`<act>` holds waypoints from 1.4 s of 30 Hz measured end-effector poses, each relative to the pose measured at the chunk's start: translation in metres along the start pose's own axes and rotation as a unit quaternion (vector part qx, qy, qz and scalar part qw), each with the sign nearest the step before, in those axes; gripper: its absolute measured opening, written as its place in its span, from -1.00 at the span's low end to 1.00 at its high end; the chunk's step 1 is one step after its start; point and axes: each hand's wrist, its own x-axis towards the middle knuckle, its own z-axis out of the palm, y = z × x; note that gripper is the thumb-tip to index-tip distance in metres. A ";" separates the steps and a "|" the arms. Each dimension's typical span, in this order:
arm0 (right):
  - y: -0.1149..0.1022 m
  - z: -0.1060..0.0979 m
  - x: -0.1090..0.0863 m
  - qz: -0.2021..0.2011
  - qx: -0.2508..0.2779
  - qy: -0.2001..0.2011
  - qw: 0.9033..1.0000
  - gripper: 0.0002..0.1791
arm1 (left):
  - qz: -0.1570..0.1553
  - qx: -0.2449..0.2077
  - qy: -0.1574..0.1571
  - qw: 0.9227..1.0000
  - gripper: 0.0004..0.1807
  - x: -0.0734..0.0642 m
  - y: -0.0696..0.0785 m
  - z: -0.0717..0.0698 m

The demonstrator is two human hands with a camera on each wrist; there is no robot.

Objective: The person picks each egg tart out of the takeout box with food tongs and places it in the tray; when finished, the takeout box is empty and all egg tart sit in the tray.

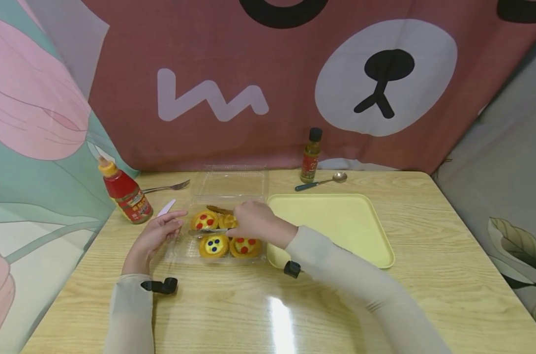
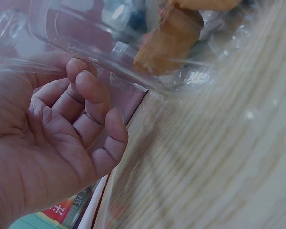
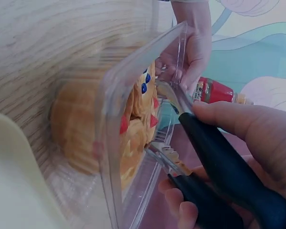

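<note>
My right hand (image 1: 254, 221) holds a pair of tongs (image 3: 205, 148) by the dark handles, the metal ends apart. One end lies behind the back row of tarts, the other between the two rows. Red-dotted (image 1: 204, 221) and plain-topped tarts make up that back row. In front sit a blue-dotted tart (image 1: 214, 245) and another red-dotted tart (image 1: 246, 247). All are inside a clear plastic box (image 1: 184, 255) with its lid (image 1: 232, 182) folded back. At the box's left rim is my left hand (image 1: 157, 236), fingers loosely bent, fingertips right at the plastic.
A yellow tray (image 1: 330, 221) stands right of the box. Behind it are a seasoning bottle (image 1: 311, 157) and a spoon (image 1: 323, 182). A red sauce bottle (image 1: 128, 194), a fork (image 1: 168, 188) and a pale knife blade (image 1: 166, 207) are at the left.
</note>
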 end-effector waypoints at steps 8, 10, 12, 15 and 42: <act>-0.014 0.001 0.002 0.021 -0.012 -0.004 1.000 -0.51 | 0.002 0.007 -0.001 1.000 -0.75 0.001 -0.001 -0.001; -0.017 0.001 0.002 0.028 -0.012 -0.008 1.000 -0.53 | 0.005 0.008 -0.001 1.000 -0.75 0.001 -0.001 -0.001; -0.019 0.001 0.003 0.032 -0.012 -0.011 0.999 -0.55 | 0.008 0.008 -0.002 1.000 -0.75 0.001 -0.002 -0.001; -0.021 0.001 0.004 0.034 -0.008 -0.014 0.999 -0.57 | 0.011 0.005 -0.003 1.000 -0.75 0.000 -0.002 -0.001; 0.024 0.022 -0.003 -0.045 0.014 0.043 0.998 -0.36 | 0.012 -0.002 0.001 1.000 -0.74 0.000 -0.003 0.000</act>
